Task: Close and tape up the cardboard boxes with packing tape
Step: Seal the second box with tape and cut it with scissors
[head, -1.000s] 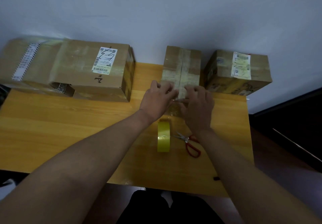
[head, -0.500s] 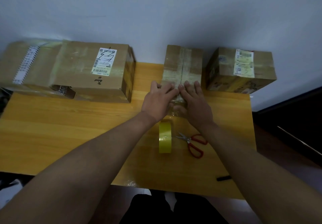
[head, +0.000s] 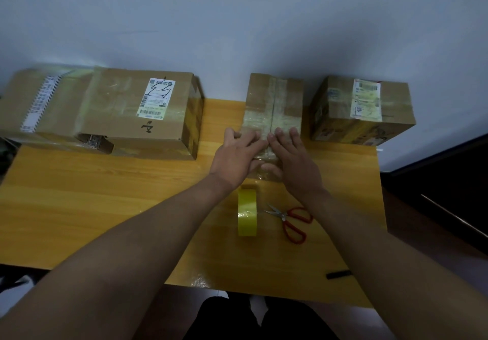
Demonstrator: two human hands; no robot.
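While your left hand point(head: 235, 154) and right hand point(head: 293, 162) press flat-fingered on the middle box point(head: 274, 102), uneven smoothing could wrinkle that tape.

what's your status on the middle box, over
Left hand and right hand flat, pressing tape on middle box. Tape roll and scissors idle on table. Nothing in the way.

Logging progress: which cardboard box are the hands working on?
The narrow middle box, between the large left box and right box; left hand and right hand press on it.

Wood table point(head: 105, 207), pale wall point(head: 237, 22).
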